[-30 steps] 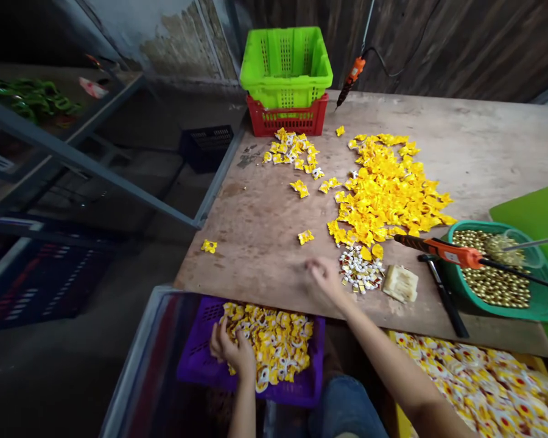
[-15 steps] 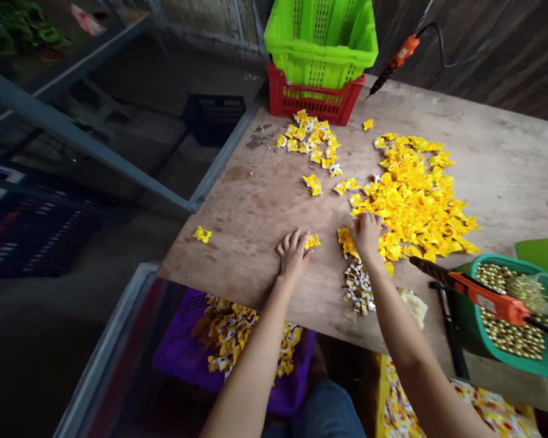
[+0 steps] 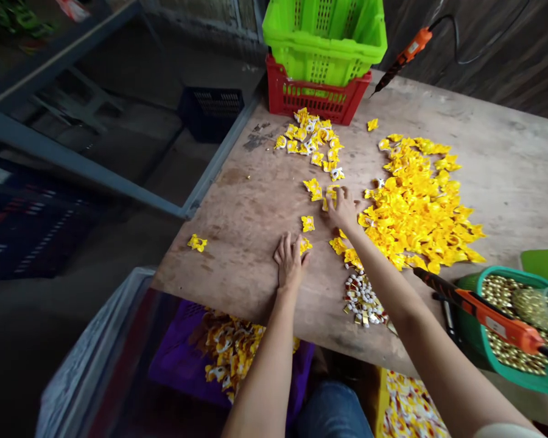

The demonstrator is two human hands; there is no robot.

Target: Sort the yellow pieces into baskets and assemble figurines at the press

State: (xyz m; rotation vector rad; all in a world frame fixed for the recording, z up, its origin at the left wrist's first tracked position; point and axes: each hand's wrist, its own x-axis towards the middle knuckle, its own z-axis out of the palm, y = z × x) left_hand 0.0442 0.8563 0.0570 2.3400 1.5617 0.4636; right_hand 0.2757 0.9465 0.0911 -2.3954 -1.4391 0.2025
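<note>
My left hand (image 3: 291,263) lies palm down on the wooden table, fingers extended, its fingertip side against a small yellow plastic piece (image 3: 305,245). Further up the table, my right hand (image 3: 344,211) has bent fingers and thumb around two yellow plastic pieces (image 3: 331,193), still on the tabletop. Part of them is covered by the fingers. Another loose yellow piece (image 3: 307,223) sits between the two hands. A large heap of yellow pieces (image 3: 420,204) spreads to the right of my right hand. Beneath that forearm is a small pile of white and gold parts (image 3: 363,298).
An orange electric screwdriver (image 3: 495,316) hangs over a green basket (image 3: 502,360) of gold balls at right; a second screwdriver (image 3: 406,58) hangs behind. Stacked green (image 3: 324,52) and red crates (image 3: 281,91) stand at the back. A purple crate (image 3: 168,359) sits below the table edge.
My right hand has moved left and away from me, from the heap's edge to the loose pieces, which have shifted left. Another yellow piece now lies above my left hand, which stays put.
</note>
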